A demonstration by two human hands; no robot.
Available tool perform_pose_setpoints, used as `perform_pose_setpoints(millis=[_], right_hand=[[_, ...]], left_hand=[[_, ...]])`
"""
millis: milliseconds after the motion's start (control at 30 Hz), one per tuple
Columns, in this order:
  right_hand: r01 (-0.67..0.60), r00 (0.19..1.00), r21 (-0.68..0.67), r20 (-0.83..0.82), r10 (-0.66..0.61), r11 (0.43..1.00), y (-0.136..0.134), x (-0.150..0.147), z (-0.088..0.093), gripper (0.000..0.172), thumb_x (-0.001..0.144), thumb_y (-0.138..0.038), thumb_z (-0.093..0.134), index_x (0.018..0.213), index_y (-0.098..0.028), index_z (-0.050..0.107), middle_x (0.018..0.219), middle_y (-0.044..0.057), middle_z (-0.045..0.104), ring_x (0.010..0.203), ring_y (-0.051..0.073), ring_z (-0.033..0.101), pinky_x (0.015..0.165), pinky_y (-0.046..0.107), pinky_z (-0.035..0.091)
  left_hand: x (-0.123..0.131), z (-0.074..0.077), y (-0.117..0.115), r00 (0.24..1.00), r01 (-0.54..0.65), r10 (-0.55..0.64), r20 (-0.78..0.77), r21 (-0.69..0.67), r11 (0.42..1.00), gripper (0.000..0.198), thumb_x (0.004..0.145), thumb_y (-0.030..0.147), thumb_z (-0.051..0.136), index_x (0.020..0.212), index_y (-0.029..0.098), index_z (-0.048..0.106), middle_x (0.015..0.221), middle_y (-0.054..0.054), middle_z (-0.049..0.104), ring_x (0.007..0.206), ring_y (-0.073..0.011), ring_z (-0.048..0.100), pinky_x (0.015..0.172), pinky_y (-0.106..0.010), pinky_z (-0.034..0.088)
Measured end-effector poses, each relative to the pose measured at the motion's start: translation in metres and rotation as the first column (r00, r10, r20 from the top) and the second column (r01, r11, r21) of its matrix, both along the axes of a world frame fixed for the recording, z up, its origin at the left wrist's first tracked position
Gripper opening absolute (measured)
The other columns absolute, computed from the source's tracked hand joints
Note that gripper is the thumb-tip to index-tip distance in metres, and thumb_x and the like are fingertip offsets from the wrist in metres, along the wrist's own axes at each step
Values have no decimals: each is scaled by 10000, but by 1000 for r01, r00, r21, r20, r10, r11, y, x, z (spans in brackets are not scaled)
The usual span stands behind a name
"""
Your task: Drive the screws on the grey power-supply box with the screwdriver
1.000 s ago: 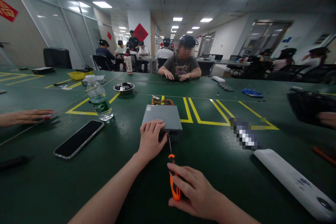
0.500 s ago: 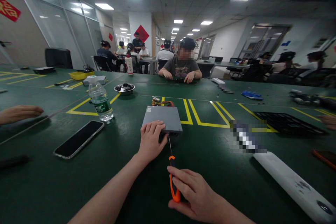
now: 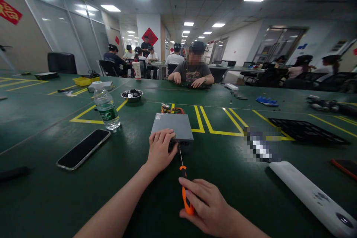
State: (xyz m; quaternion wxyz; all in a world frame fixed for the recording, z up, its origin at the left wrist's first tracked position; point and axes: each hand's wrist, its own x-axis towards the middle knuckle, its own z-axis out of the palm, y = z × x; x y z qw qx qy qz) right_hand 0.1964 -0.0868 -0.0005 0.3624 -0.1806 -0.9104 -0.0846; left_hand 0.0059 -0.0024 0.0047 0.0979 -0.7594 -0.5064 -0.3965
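Observation:
In the head view a grey computer power supply (image 3: pixel 182 123) lies flat on the green table, its bundle of coloured wires (image 3: pixel 176 110) at the far side. My left hand (image 3: pixel 161 145) grips its near left corner, fingers over the top and thumb at the front edge. An orange and black screwdriver (image 3: pixel 187 202) is held by the handle in my right hand (image 3: pixel 208 200), between thumb and fingers. Its shaft points away from me, with the tip at the near face of the power supply, below my left thumb; what the tip touches is hidden.
Left of the power supply are a water bottle (image 3: pixel 107 109), a phone (image 3: pixel 84 149) and a metal bowl (image 3: pixel 132 96). On the right lie a long white device (image 3: pixel 309 193) and a black grille panel (image 3: pixel 306 131). A person (image 3: pixel 192 70) sits across the table.
The screwdriver handle has shifted very slightly in my right hand; my left hand stays put. Other people's hands at the left and right edges have gone out of view.

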Motion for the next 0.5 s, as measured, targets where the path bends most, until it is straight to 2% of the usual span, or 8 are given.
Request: perform_pose_setpoints(millis=[100,200,300,500], right_hand=[[15,1000,-57,-1,-15,998,-1,1,0,283,921,-337,454,1105,-122,455,1090,177,630,997,186,614,816,299,519],[10,995,-126,99,3,992,-2,1,4,368,897,-328,459,1183,-98,437,1150,194,591,1048,215,589,829,327,516],[7,984,-108,180,13,994,-2,1,6,371,886,-290,465,1217,-123,454,1183,192,570,1053,234,583,821,364,518],[-30,996,-57,87,35,998,0,2,-2,312,934,-304,407,1161,-94,448,1178,219,567,1012,218,598,816,343,512]], left_hand=[[0,0,0,1000,-4,4,-4,-3,1000,219,810,258,540,1028,235,527,1157,-64,596,1096,-238,507,920,-424,306],[0,0,0,1000,-9,9,-9,-2,1000,223,806,256,543,1027,235,526,1158,-59,594,1097,-236,507,918,-419,308],[0,0,0,1000,-8,8,-9,-3,1000,222,804,256,545,1024,234,526,1156,-55,595,1099,-233,505,925,-415,305],[0,-1,1,1000,-5,5,-8,2,1000,230,802,253,551,1029,233,524,1157,-52,594,1098,-227,505,931,-414,302]])
